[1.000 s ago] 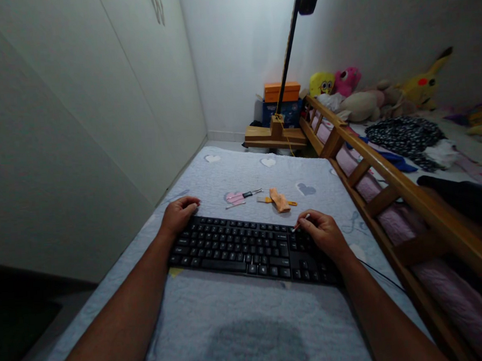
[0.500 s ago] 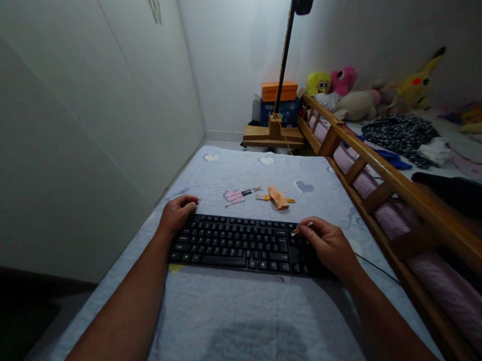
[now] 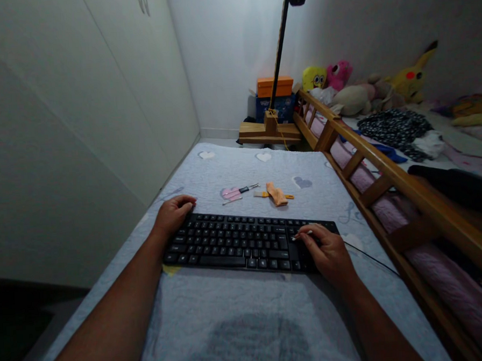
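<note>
A black keyboard (image 3: 232,243) lies flat on the pale blue quilted cover (image 3: 231,305). My left hand (image 3: 173,213) rests at its upper left corner, fingers curled against the edge; whether they grip it is hard to tell. Over the keys at the right, my right hand (image 3: 325,249) pinches a thin cotton swab (image 3: 302,235), its white tip at the keys. Beyond the keyboard lie another swab (image 3: 232,201), a dark-handled metal tool (image 3: 243,189) and an orange cloth (image 3: 277,194) across a yellow-handled brush (image 3: 261,194).
A wooden bed rail (image 3: 380,168) runs along the right side, with plush toys and clothes behind it. A black cable (image 3: 370,259) trails right from the keyboard. At the back is a wooden stand (image 3: 268,130) beside boxes; a white cabinet (image 3: 80,129) fills the left.
My right hand has shifted slightly with the swab, and more of the keyboard's upper right corner shows. The view has moved a little. My left hand stays at the corner.
</note>
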A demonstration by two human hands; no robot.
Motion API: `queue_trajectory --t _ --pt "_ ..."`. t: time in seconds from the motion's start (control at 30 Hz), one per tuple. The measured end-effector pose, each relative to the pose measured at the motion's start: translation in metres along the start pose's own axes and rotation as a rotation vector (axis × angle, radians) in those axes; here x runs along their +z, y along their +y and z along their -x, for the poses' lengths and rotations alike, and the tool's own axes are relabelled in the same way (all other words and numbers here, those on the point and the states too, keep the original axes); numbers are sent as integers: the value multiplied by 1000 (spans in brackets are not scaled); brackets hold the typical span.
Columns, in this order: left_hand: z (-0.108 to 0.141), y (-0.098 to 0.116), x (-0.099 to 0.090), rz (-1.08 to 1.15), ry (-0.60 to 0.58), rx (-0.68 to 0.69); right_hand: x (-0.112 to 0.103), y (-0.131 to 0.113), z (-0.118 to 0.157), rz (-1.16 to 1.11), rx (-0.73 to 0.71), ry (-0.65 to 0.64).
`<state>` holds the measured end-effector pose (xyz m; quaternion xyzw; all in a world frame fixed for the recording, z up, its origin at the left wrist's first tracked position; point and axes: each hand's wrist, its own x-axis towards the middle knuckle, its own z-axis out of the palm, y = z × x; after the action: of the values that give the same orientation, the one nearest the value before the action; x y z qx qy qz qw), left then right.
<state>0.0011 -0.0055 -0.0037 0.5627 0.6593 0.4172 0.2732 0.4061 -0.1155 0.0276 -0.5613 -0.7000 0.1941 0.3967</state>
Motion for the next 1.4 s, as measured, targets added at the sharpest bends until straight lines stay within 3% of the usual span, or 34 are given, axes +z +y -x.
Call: queue_trajectory --t 0.5,0.73,1.0,1.23,1.4 --pt "-1 -1 1 -25 -4 -10 0 1 2 40 -34 -87" --pt "-2 -2 1 -31 1 2 -8 4 0 65 -40 -107" --pt "-2 -5 1 -40 0 12 -19 -9 11 82 -50 -166" --pt "-2 -4 0 -53 1 3 -14 -6 25 57 -37 -60" --pt "-1 -1 0 -60 8 -7 -12 -2 26 52 -40 -74"
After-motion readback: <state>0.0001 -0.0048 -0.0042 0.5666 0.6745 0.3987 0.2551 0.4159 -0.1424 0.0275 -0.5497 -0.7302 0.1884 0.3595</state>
